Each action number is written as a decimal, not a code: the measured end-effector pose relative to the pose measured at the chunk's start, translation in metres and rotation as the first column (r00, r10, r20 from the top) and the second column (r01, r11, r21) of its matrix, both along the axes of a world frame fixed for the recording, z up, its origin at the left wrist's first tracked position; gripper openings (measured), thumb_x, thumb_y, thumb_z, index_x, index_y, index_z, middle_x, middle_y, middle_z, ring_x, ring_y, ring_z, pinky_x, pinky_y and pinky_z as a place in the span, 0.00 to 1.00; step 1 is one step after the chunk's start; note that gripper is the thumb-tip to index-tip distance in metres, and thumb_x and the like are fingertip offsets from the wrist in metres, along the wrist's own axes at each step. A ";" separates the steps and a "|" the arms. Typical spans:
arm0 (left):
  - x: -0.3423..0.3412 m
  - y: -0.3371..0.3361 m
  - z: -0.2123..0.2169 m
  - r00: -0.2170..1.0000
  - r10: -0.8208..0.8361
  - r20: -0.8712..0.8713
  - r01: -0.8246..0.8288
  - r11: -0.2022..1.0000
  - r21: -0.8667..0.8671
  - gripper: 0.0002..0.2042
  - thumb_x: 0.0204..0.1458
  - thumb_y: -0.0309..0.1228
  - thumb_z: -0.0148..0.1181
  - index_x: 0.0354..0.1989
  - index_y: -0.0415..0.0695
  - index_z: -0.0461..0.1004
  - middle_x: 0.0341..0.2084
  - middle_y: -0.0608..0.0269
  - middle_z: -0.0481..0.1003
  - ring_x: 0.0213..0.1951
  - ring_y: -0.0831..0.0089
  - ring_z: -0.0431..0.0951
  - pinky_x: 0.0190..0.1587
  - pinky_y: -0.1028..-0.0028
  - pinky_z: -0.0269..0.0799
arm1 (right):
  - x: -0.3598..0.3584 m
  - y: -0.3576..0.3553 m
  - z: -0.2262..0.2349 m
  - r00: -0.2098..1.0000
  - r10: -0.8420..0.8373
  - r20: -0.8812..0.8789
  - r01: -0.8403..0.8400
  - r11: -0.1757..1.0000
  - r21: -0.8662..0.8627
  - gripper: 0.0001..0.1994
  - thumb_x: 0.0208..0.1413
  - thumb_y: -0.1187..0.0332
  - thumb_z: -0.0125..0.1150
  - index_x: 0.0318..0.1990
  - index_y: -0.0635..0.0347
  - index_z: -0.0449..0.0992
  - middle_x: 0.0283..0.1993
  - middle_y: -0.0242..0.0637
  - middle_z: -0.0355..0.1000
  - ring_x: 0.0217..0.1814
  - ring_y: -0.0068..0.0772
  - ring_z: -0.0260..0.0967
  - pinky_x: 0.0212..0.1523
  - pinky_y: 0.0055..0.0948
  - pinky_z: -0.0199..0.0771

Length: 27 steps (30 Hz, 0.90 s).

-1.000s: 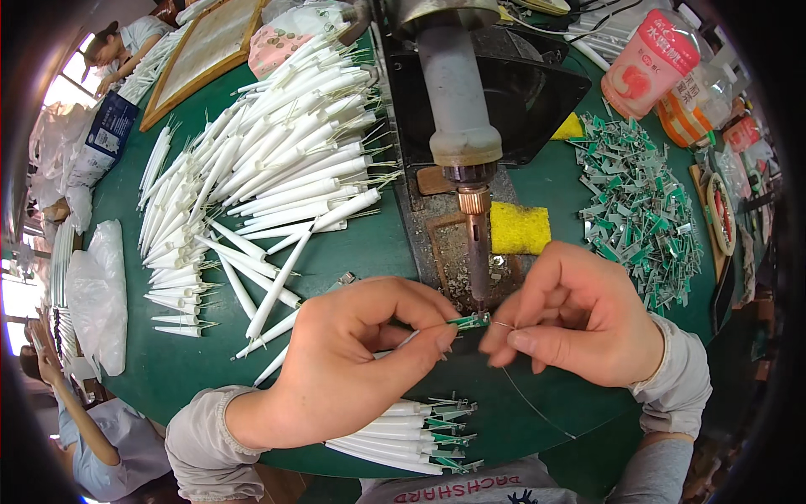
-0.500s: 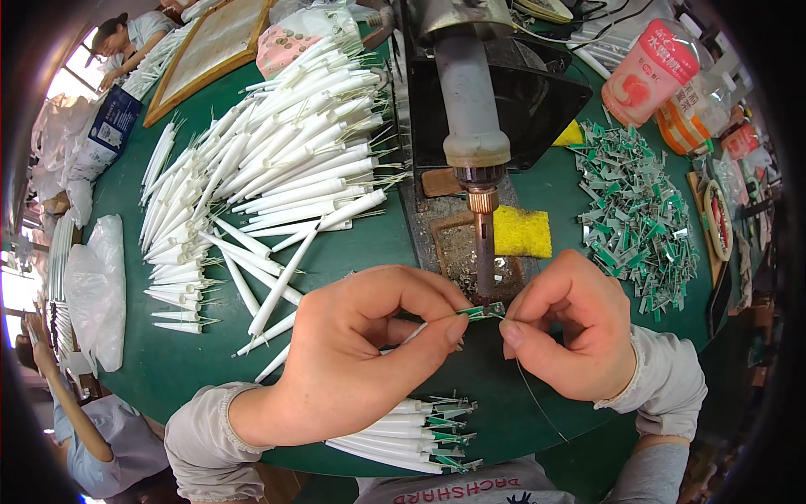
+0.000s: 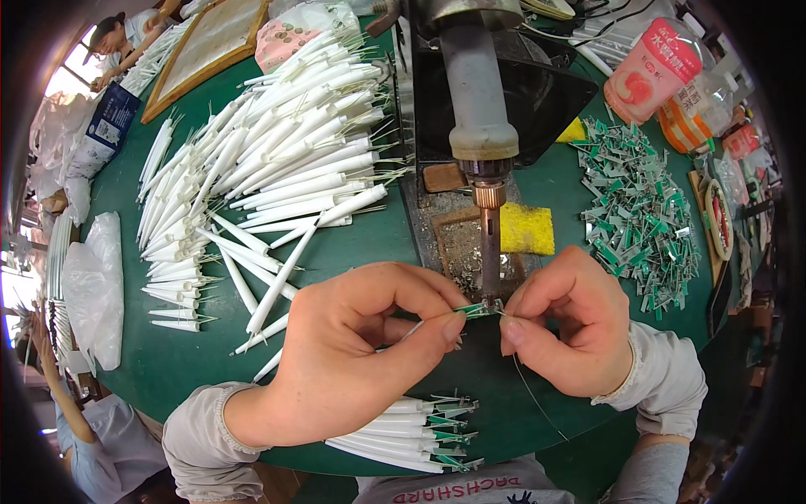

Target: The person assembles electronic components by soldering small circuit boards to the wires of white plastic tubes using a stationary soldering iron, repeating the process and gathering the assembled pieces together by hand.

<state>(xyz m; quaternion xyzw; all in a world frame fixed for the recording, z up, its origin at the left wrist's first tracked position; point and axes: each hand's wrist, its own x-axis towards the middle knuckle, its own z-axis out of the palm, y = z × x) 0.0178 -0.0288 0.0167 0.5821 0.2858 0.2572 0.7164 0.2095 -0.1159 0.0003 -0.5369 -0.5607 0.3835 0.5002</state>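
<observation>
Between thumb and forefinger, my left hand (image 3: 369, 336) pinches a small green circuit board (image 3: 474, 311). A bit of something white shows among its fingers. The board's outer end is at the tip of an upright soldering iron (image 3: 490, 244); whether they touch I cannot tell. My right hand (image 3: 575, 328), just right of the tip, pinches a thin solder wire (image 3: 537, 399) that trails below it toward the table edge. Under my left wrist lies a row of white tapered tubes (image 3: 390, 433) with green boards at their ends.
A big heap of white tapered tubes (image 3: 277, 160) with wire ends covers the left. Loose green boards (image 3: 638, 210) are piled at right. A yellow sponge (image 3: 527, 229) lies behind the iron. Bottles (image 3: 655, 71) stand far right. Co-workers (image 3: 122, 38) sit at left.
The view has shifted slightly, and the iron sits a little further right in it. Both hands keep their pinch, with the board at the tip. The near-left co-worker's arm has moved.
</observation>
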 end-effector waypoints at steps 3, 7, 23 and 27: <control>0.001 0.002 0.001 1.000 0.012 0.016 -0.011 0.998 -0.059 0.02 0.50 0.15 0.57 0.31 0.31 0.71 0.38 0.49 0.73 0.33 0.73 0.78 0.36 0.77 0.76 | -0.001 0.001 -0.001 1.000 -0.013 -0.017 0.012 1.000 -0.018 0.09 0.48 0.78 0.64 0.30 0.60 0.67 0.21 0.25 0.65 0.18 0.11 0.61 0.18 0.15 0.59; 0.001 0.003 0.000 1.000 -0.003 0.017 0.005 0.997 -0.083 0.03 0.51 0.15 0.58 0.32 0.32 0.71 0.38 0.50 0.73 0.32 0.72 0.78 0.36 0.76 0.77 | -0.003 0.001 0.001 1.000 -0.019 -0.023 0.019 0.999 -0.030 0.09 0.48 0.78 0.64 0.30 0.60 0.68 0.21 0.25 0.66 0.19 0.11 0.62 0.20 0.14 0.61; -0.005 0.009 -0.004 0.991 -0.007 -0.131 0.001 0.999 -0.048 0.02 0.51 0.17 0.59 0.31 0.33 0.72 0.37 0.54 0.74 0.33 0.76 0.77 0.39 0.78 0.75 | 0.006 -0.001 0.018 0.883 0.385 0.266 -0.338 0.918 -0.209 0.08 0.53 0.71 0.59 0.33 0.58 0.64 0.17 0.37 0.66 0.17 0.38 0.69 0.18 0.33 0.65; -0.017 0.013 -0.005 0.961 -0.045 -0.272 0.060 0.997 0.047 0.02 0.48 0.16 0.59 0.29 0.33 0.74 0.35 0.57 0.76 0.35 0.80 0.74 0.41 0.80 0.72 | 0.024 0.000 0.033 0.690 0.259 0.675 -0.191 0.966 -0.176 0.08 0.49 0.68 0.60 0.33 0.55 0.66 0.18 0.40 0.67 0.20 0.46 0.69 0.20 0.41 0.68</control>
